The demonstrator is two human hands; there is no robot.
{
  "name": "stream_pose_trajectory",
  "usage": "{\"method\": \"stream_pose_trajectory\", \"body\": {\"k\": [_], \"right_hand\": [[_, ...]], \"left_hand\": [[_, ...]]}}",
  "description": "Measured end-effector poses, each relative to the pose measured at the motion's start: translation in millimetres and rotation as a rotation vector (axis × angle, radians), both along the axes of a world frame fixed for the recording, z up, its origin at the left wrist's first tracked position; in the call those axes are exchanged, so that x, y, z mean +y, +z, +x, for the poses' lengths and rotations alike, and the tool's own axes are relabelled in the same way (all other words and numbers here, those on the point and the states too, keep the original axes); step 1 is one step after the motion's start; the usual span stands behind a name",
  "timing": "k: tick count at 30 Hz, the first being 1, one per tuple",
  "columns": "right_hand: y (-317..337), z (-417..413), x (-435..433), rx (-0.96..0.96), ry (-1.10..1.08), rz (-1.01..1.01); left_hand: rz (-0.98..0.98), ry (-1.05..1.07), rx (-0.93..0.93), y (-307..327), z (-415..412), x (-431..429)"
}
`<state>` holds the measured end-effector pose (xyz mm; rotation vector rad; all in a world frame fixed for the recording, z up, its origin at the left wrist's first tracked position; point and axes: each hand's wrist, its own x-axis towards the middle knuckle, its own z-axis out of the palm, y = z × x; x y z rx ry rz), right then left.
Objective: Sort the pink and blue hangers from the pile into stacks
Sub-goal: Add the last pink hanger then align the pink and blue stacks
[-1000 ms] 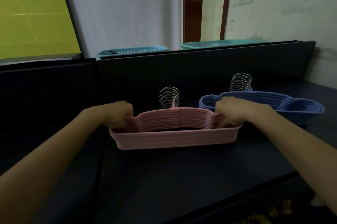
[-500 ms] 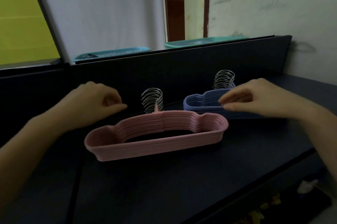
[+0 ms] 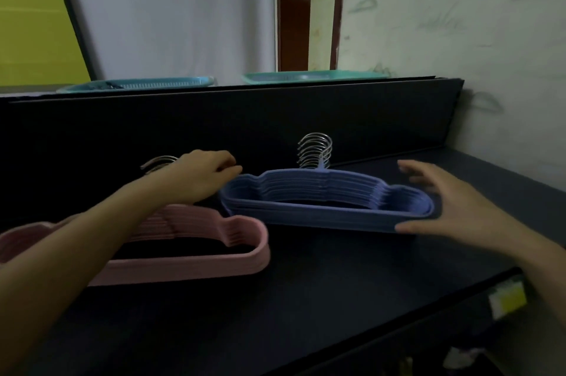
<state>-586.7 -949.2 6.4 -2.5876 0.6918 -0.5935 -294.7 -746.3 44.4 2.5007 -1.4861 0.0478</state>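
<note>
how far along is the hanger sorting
Done: pink hangers sit in one stack, blue hangers in another; no loose pile shows. In hand: left hand and right hand are at the blue ones' ends. Left: probably just squaring them up.

No text or label can be read.

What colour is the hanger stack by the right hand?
The stack is blue, its hooks silvery; the head view shows it.
</note>
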Motion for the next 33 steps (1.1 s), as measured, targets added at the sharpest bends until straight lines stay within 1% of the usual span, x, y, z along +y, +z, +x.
{"method": "stream_pose_trajectory", "body": {"k": [2, 5, 9, 11, 16, 21, 24, 28, 33], "right_hand": [[-12, -3, -16, 0.019, 0.044, 0.049], [-25, -1, -30, 0.019, 0.135, 0.061], [-34, 1, -35, -0.092, 0.188, 0.127], [-35, 2, -37, -0.113, 0.207, 0.137], [-34, 3, -41, -0.114, 0.236, 0.143], [-33, 2, -49, -0.105, 0.268, 0.17], [-32, 1, -58, -0.088, 0.292, 0.182], [-29, -6, -78, -0.077, 0.329, 0.196], [-18, -30, -113, -0.062, 0.359, 0.216]], "left_hand": [[0.091, 0.067, 0.066, -3, 0, -15], [0.154, 0.124, 0.27, -8, 0, -30], [0.076, 0.262, 0.606, -11, -1, -40], [0.053, 0.308, 0.688, -12, 0, -41], [0.031, 0.35, 0.779, -10, 2, -44], [0.05, 0.4, 0.79, -11, -1, -48], [0.026, 0.431, 0.822, -12, -6, -51], [0.037, 0.446, 0.844, -9, -23, -60], [0.036, 0.439, 0.825, -10, -61, -88]]}}
